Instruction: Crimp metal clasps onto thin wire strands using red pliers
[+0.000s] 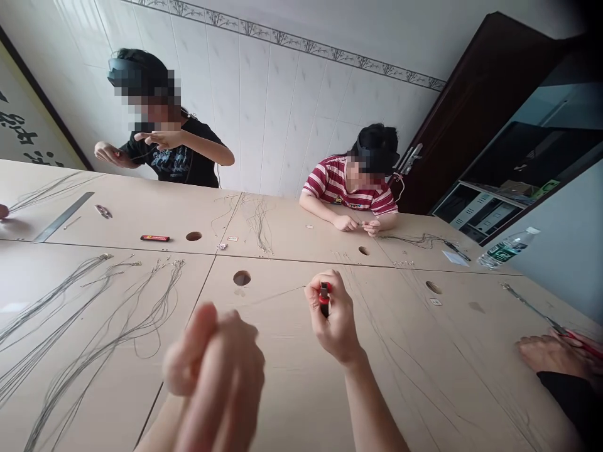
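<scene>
My right hand (335, 317) is closed around a small tool (324, 298) with red and black parts, held upright over the table's middle. A thin cord (280, 294) runs leftward from beside its fingers. My left hand (219, 376) is raised near the camera, lower and to the left, blurred by motion. Its fingers are curled together, and what they hold, if anything, is hidden. Bundles of grey cords (117, 339) with small metal ends lie on the table left of it. More thin cords (400, 351) spread out right of my right hand.
Two people sit across the table (282, 351); one works with small items in both hands. At the right edge, another person's hands (551, 355) are beside red-handled pliers (584, 344). A bottle (509, 248), a steel ruler (66, 216), a red-black case (155, 238) and round holes are around.
</scene>
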Tool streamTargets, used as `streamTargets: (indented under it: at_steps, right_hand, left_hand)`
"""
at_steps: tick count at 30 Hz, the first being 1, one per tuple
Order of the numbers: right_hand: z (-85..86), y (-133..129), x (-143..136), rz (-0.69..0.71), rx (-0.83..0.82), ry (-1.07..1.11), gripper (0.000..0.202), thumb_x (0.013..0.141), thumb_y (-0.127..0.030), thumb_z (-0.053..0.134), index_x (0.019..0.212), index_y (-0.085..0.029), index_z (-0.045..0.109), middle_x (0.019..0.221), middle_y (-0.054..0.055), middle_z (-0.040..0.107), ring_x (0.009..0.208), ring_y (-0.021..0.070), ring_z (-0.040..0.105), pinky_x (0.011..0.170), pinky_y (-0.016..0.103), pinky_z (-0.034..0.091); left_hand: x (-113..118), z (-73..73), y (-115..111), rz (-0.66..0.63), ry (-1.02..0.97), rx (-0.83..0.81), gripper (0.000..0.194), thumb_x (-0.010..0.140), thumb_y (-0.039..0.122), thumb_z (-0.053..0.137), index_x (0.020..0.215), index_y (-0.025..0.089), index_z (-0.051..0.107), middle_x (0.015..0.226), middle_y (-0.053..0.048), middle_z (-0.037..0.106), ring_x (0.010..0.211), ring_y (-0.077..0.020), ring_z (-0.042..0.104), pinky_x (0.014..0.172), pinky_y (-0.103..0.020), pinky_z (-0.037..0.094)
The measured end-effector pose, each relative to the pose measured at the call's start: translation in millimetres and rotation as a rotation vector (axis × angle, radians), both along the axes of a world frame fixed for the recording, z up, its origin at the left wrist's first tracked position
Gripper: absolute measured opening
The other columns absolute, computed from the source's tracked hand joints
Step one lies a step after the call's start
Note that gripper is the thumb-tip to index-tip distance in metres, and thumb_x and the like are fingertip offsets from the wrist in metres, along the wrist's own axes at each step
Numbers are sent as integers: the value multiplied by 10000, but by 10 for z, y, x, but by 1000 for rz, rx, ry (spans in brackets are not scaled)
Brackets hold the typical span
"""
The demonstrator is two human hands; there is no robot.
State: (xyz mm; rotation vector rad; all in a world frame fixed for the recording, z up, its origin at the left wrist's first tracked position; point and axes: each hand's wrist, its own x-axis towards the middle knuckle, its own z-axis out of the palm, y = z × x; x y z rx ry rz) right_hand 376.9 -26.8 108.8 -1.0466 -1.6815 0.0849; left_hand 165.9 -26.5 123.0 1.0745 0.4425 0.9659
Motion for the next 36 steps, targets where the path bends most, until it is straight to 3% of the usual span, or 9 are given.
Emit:
streamTargets:
  at_steps: [3,6,8,11,16,19,22,30,36]
  right_hand:
    - [-17,-17,-45,32,-29,-14,244,842,-1,450,904,-235,419,823,-3,481,717,149,451,670,294,394]
    - [-25,-26,-100,64,-30,-38,243,841,-2,461,899,-234,416,801,-5,486,726,156,440,681,302,390]
    - [-24,-25,-129,80,-14,-56,247,846,2,461,907,-233,415,789,-7,489,724,156,433,688,307,387]
    - [-12,-16,-143,94,5,-54,248,861,6,455,917,-232,413,804,-4,491,725,150,438,683,302,388]
    - [6,15,-89,55,42,-49,243,875,3,463,910,-233,416,805,-5,474,736,149,443,684,296,391]
    - [7,30,-51,19,58,-65,241,880,-1,468,923,-234,424,803,-7,473,730,148,451,686,299,392]
    - [11,31,-34,-12,65,-83,230,883,-14,478,913,-235,421,786,-11,472,693,146,432,670,299,387]
    - [28,21,-35,-19,55,-98,208,900,-41,471,904,-241,416,789,-1,488,693,155,444,655,305,385]
    - [37,9,-63,10,55,-108,223,894,-32,475,906,-244,407,776,-4,485,692,157,432,654,302,382]
  left_hand:
    - [-33,283,95,276,-293,-33,428,969,540,437,719,308,695,544,19,638,469,-133,600,397,-222,497]
    - [163,457,216,548,-462,16,384,1030,423,363,1009,306,729,990,11,755,943,-134,707,781,-213,591]
    - [335,442,302,565,-478,64,449,1046,426,306,1060,266,726,1173,-17,719,1145,-163,643,963,-277,540]
    - [532,305,383,499,-375,124,491,1044,463,296,1065,225,725,1231,-54,692,1225,-197,591,1052,-336,476]
    - [640,178,322,307,84,174,450,1017,473,392,981,164,718,1125,-101,691,1076,-216,620,942,-331,501]
    - [635,192,259,308,324,252,456,1005,505,398,863,178,684,843,-41,650,747,-151,576,724,-277,480]
    - [619,211,230,337,494,296,469,999,525,387,767,194,625,647,21,488,611,-125,441,617,-259,390]
    - [486,285,221,220,621,307,332,982,350,377,773,201,589,674,8,523,662,-145,470,612,-253,385]
    - [432,322,260,178,639,266,267,885,233,390,646,188,500,652,16,503,562,-120,330,521,-251,280]
